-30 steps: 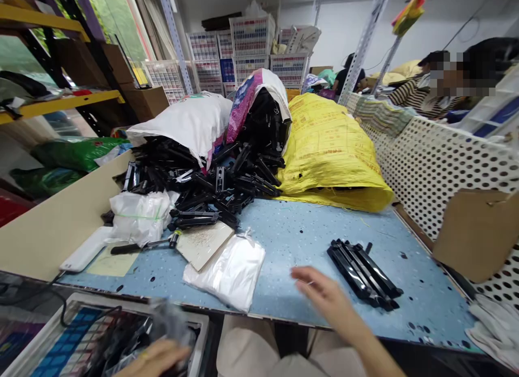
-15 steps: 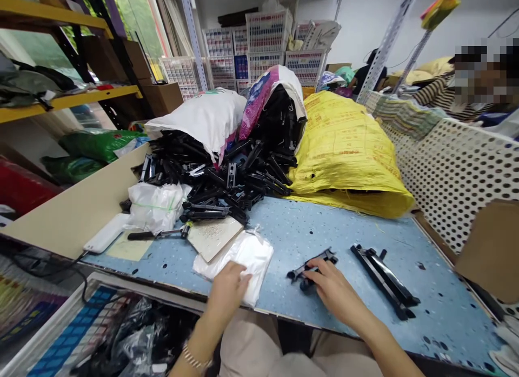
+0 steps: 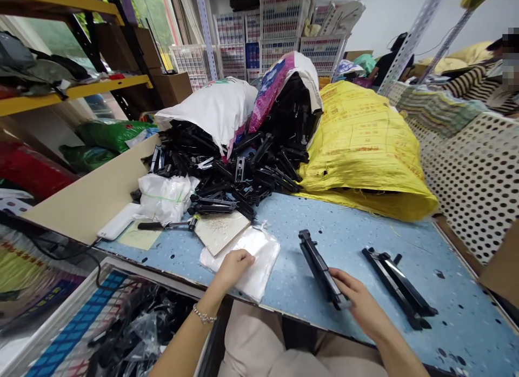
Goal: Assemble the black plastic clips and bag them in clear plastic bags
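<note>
My left hand (image 3: pixel 235 268) rests on a stack of thin white plastic bags (image 3: pixel 265 258), its fingers curled together at the top bag. In my right hand (image 3: pixel 359 301) is a long black plastic part (image 3: pixel 320 269) with a hinged, bracket-like shape, gripped near its lower end and slanting across the blue tabletop (image 3: pixel 292 220). A similar pair of black parts (image 3: pixel 399 288) lies to the right of that hand. Against the bags leans a pale square tile (image 3: pixel 221 231) strewn with small grains, and a hammer-like tool with a black handle (image 3: pixel 150 225) lies left of it.
A heap of black plastic parts (image 3: pixel 227 187) spills from white sacks (image 3: pixel 214 106) at the back. Beside it slumps a yellow sack (image 3: pixel 365 144). A perforated white panel (image 3: pixel 478 166) borders the right side. Below left, a basket (image 3: pixel 101 290) holds wrapped black parts. People sit at the back right.
The black part in my right hand has turned from lying crosswise to pointing away from me. My left fingers have closed at the bag stack. The camera view has shifted slightly.
</note>
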The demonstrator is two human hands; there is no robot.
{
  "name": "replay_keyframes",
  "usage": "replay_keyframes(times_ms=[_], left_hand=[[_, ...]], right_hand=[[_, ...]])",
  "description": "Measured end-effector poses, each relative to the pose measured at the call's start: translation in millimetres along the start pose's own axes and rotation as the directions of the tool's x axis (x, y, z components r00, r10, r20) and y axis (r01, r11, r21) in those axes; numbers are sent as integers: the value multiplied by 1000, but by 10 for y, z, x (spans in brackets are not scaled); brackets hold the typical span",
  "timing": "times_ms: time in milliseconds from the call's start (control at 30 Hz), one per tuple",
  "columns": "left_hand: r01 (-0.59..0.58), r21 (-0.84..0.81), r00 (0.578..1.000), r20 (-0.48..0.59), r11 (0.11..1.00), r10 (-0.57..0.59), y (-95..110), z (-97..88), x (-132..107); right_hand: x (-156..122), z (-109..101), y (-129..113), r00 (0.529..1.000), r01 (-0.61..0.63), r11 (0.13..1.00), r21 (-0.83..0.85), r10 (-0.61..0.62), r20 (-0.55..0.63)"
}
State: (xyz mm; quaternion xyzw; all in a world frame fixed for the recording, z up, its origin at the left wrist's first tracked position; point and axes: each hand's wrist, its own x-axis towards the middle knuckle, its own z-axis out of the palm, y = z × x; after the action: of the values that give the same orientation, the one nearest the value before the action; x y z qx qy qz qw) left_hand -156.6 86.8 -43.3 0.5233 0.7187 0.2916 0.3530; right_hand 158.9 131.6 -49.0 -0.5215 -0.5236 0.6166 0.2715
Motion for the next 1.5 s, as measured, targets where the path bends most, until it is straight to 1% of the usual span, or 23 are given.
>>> replay_keyframes(times_ms=[33,67,167,233,267,333,400,600,700,833,933,1000,1033,1067,1100,1167,1200,1233,1267,1300,1367,1433,1500], left_hand=[[-4,-22,1000,-7,1000,4,-3,6,-2],[-8,-41,1000,-17,999,7,-2,13,-6],[-23,-80,998,-54,996,19,12,28,-13],[-35,-96,995,-91,995,26,21,30,-15],[-40,-101,994,-109,994,29,23,27,-15],[-44,-107,991,-134,993,29,17,19,-13],[-46,-111,990,-135,993,31,2,11,-9],[-80,-75,993,-95,994,73,-24,29,14],[-99,-24,992,-81,995,97,-1,13,-20],[-164,78,983,-66,983,169,62,-85,-136],[-211,173,971,-73,962,226,83,-150,-180],[-221,212,967,-80,952,242,65,-165,-154],[-225,220,965,-84,949,248,48,-164,-128],[-230,224,963,-89,947,255,29,-160,-100],[-235,224,961,-93,946,261,11,-153,-75],[-261,206,954,-93,943,284,-14,-139,-59],[-285,190,948,-90,940,306,-19,-135,-73],[-313,169,939,-88,934,331,-19,-134,-104],[-341,150,930,-89,928,356,-16,-138,-149],[-363,135,922,-87,922,376,-12,-145,-203],[-375,143,919,-77,916,388,-2,-166,-321],[-352,190,926,-69,916,370,10,-185,-425],[-346,240,927,-58,907,369,43,-183,-511]], right_hand=[[10,121,-41,998,-47,981,187,37,55],[29,260,-83,992,-97,932,349,63,108],[145,733,-210,969,-195,705,682,33,243],[253,1021,-287,960,-217,567,794,-25,279],[306,1134,-319,960,-215,520,827,-43,277],[393,1276,-360,969,-189,469,863,-51,240],[445,1309,-372,977,-167,454,875,-45,210],[487,1235,-344,976,-168,446,879,-53,213],[530,1301,-301,981,-148,480,865,-37,189],[603,1392,-239,990,-132,528,839,26,139],[567,1336,-241,992,-119,523,844,36,118],[448,1230,-243,988,-152,500,852,42,152],[360,1170,-235,974,-220,477,851,52,222],[259,1116,-217,942,-322,444,836,64,329],[153,1076,-191,888,-444,402,801,73,455],[-35,1058,-118,730,-665,309,680,74,680],[-103,1082,-77,659,-735,265,624,66,749],[-148,1121,-36,614,-776,225,589,56,788],[-171,1168,3,590,-798,192,572,50,806],[-178,1215,37,586,-803,167,572,48,809],[-167,1281,96,623,-778,158,608,59,780],[-163,1301,142,677,-729,205,653,77,732],[-175,1300,179,703,-698,267,664,80,707]])
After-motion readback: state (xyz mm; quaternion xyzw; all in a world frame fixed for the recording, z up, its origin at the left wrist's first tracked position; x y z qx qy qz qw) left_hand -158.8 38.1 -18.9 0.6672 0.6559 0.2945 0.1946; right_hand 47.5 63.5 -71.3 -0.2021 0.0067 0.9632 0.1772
